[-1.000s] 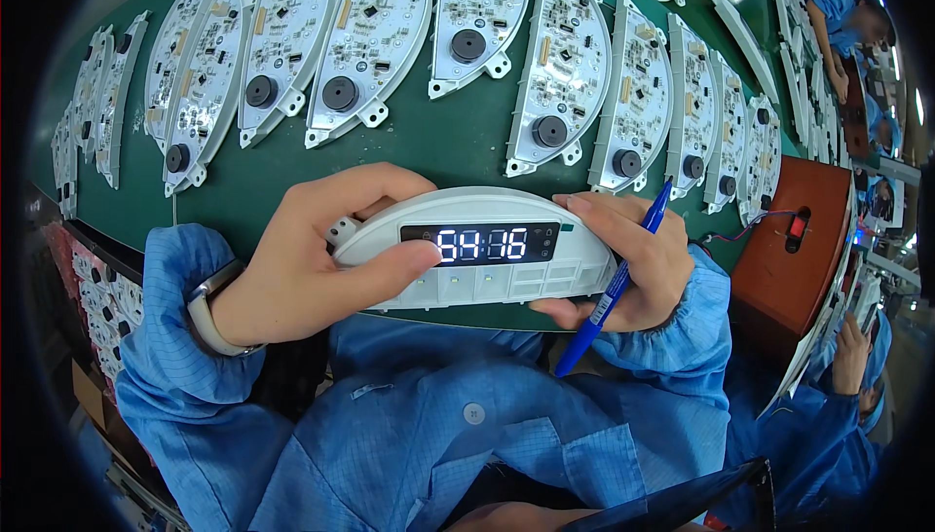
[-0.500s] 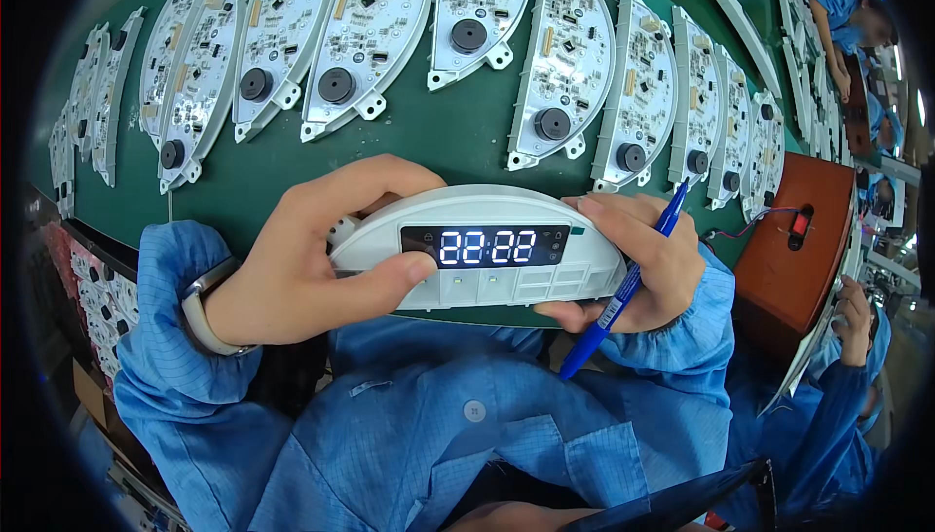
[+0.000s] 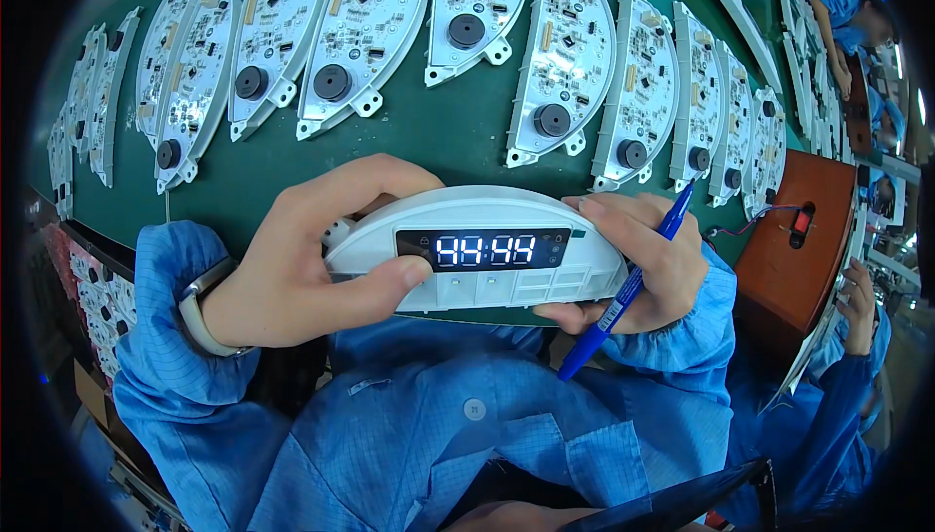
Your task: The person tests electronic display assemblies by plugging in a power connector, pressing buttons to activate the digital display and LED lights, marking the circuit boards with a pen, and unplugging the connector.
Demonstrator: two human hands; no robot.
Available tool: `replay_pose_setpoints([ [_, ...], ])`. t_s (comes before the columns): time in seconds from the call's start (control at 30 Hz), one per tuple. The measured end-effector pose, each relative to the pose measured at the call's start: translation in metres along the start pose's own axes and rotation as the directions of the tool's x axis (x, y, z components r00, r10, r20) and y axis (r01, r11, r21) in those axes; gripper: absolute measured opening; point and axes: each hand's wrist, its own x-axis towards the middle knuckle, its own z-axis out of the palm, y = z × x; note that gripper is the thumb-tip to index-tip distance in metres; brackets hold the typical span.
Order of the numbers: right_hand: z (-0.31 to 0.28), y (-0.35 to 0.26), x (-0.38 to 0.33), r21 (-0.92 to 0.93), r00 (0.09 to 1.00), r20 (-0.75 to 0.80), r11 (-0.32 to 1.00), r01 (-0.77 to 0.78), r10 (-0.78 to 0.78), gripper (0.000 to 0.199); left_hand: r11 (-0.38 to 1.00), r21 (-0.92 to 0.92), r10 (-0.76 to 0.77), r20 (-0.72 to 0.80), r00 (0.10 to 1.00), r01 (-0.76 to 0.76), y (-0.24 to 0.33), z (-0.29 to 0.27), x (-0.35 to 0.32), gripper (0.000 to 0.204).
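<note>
A white half-moon display module (image 3: 487,203) is held level between my two hands, its face turned up toward me. Bright white digits glow in its dark display window (image 3: 545,248). My left hand (image 3: 292,274) grips the left end, the thumb pressed on the face by the window's lower left corner and the fingers behind. At the other end, my right hand (image 3: 672,264) closes on the module with fingers on the top edge and the thumb below. A blue pen (image 3: 609,320) is also tucked in that hand, slanting with its tip up and away.
Several white half-moon circuit boards (image 3: 365,36) with round black buzzers stand in a row across the green table (image 3: 429,138). On the right sits a brown box (image 3: 791,279) with a red switch (image 3: 802,225) and wires. Co-workers in blue sit at the right.
The lit digits in the window have changed shape. Both hands keep the same hold, and the module has barely shifted. At the right, a co-worker's raised hand has moved slightly.
</note>
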Motion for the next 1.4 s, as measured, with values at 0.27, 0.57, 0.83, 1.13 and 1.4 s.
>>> replay_pose_setpoints([
  [0.27, 0.002, 0.001, 0.002, 0.055, 0.999, -0.024, 0.998, -0.023, 0.025, 0.074, 0.993, -0.06, -0.099, 0.012, 0.995, 0.1, 0.003, -0.001, 0.0, 0.04],
  [0.57, 0.002, 0.002, -0.001, 0.014, 0.999, -0.043, 1.0, -0.019, 0.019, 0.071, 0.52, 0.56, 0.787, -0.021, 0.616, -0.646, 0.0, -0.036, -0.051, 0.08],
  [0.83, 0.002, 0.005, -0.001, -0.002, 0.998, -0.058, 1.0, -0.016, 0.016, 0.071, 0.223, 0.763, 0.923, 0.035, 0.383, -0.606, 0.002, -0.024, -0.078, 0.026],
  [1.13, 0.006, 0.007, -0.004, -0.046, 0.993, -0.1, 0.997, 0.064, -0.069, 0.078, 0.061, 0.702, 0.976, 0.108, 0.192, -0.709, -0.005, -0.015, -0.059, 0.023],
  [1.4, 0.009, 0.011, -0.007, -0.052, 0.991, -0.107, 0.996, 0.079, -0.084, 0.082, -0.003, 0.689, 0.984, 0.13, 0.118, -0.725, -0.017, -0.026, -0.051, 0.023],
])
